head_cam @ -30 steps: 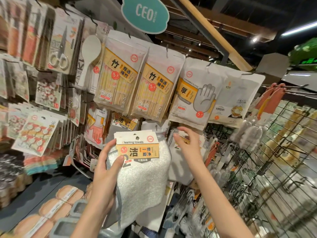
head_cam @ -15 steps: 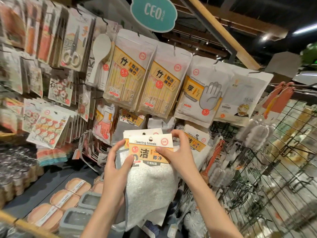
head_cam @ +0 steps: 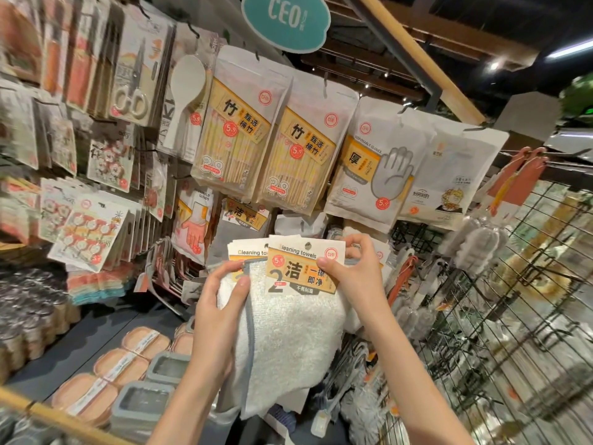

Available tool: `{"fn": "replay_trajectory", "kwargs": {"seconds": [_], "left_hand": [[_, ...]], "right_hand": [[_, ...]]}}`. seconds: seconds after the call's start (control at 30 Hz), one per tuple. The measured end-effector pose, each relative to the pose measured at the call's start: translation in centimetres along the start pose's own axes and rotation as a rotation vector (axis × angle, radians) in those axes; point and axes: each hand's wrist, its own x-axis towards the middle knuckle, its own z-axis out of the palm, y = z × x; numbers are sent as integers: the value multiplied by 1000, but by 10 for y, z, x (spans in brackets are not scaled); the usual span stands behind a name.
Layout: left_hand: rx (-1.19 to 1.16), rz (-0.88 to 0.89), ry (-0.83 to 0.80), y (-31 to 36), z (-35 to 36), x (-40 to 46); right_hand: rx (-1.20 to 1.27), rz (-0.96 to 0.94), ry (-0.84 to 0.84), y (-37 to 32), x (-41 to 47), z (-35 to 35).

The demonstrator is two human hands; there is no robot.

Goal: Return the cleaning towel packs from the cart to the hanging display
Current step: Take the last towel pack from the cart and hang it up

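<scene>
A white cleaning towel pack (head_cam: 295, 335) with a grey edge and a yellow "Cleaning towels" header card is held up in front of the hanging display. My left hand (head_cam: 221, 316) grips its left side, thumb on the cloth. My right hand (head_cam: 356, 277) pinches the right end of the header card. A second cleaning towel pack (head_cam: 247, 252) hangs just behind it, its card showing at the left. The hook is hidden behind the cards.
Bamboo chopstick packs (head_cam: 240, 130), disposable glove packs (head_cam: 375, 168) and scissors (head_cam: 134, 72) hang above. A wire grid rack (head_cam: 513, 316) with brushes stands at the right. Lidded containers (head_cam: 141, 403) lie on the shelf below left.
My right hand came from the hanging packs onto the held pack's header card. Both hands raised the pack and brought it close against the pack hanging behind.
</scene>
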Motion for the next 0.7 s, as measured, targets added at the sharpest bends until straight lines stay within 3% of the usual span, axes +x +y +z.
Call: {"fn": "replay_trajectory", "kwargs": {"seconds": [0.17,0.33,0.7], "left_hand": [[-45,7,62,-4,-2,7],[-30,41,73,-3,-2,8],[-20,52,78,-13,1,21]], "right_hand": [[-109,37,48,10,-1,-14],[12,109,-68,36,-2,-27],[47,191,335,80,29,-65]]}}
